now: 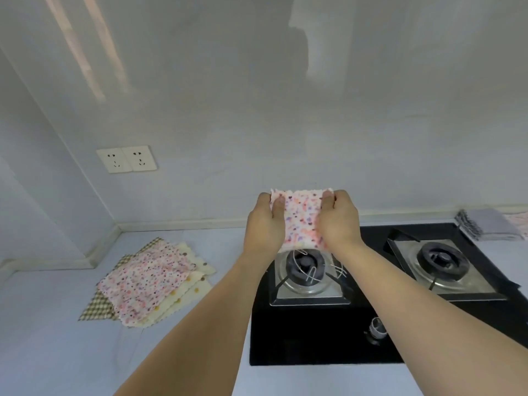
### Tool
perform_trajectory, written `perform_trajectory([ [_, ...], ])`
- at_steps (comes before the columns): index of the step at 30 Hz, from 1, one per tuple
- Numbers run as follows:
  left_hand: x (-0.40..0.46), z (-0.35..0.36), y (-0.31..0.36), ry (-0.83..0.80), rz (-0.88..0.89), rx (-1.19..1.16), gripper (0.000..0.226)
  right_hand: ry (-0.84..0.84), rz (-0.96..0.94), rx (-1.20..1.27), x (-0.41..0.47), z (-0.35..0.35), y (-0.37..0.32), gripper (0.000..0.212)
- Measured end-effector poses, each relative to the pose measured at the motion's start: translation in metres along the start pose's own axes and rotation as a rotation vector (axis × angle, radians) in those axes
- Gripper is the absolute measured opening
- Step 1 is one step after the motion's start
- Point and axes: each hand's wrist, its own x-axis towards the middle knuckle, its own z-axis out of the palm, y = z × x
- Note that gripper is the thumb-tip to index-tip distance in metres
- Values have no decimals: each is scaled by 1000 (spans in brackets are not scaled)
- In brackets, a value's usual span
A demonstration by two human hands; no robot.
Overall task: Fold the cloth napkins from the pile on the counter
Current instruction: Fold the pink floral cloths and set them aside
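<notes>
— The hands?
— Left hand [264,221] and right hand [338,217] each grip the small floral cloth napkin [301,217], raised above the black gas stove [328,324].
— Nearby?
— Patterned napkin pile [148,284] left on the pale surface [57,338].

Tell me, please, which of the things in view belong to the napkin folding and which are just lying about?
Part of the job: floral napkin held up by the left hand and right hand; napkin pile on the counter.

Just lying about: gas hob, stove knob, wall sockets, grey cloths.
</notes>
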Motion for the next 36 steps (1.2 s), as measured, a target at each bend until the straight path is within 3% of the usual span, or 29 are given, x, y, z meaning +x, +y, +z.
perform_trajectory([
  [3, -3, 54, 21, 0, -25, -6, 23, -19, 1, -20, 25, -46, 28, 32],
  [11, -5, 175, 69, -62, -144, 11, 48, -46, 65, -82, 88, -140, 93, 34],
  [16, 10, 246, 79, -158, -125, -14, 44, 23, 134, -93, 121, -187, 128, 34],
  [21, 10, 337, 105, -240, -124, -5, 12, 73, 216, -113, 159, -257, 178, 36],
  [25, 2, 414, 136, -317, -175, -87, 17, 90, 234, -158, 190, -322, 225, 37],
  [30, 1, 491, 155, -471, -415, -142, 24, 38, 298, -200, 229, -394, 268, 37],
  [33, -6, 524, 156, -531, -456, -105, 13, 6, 383, -158, 245, -421, 290, 38],
  [36, -2, 564, 148, -537, -430, 1, 17, -38, 645, 14, 258, -432, 326, 44],
])
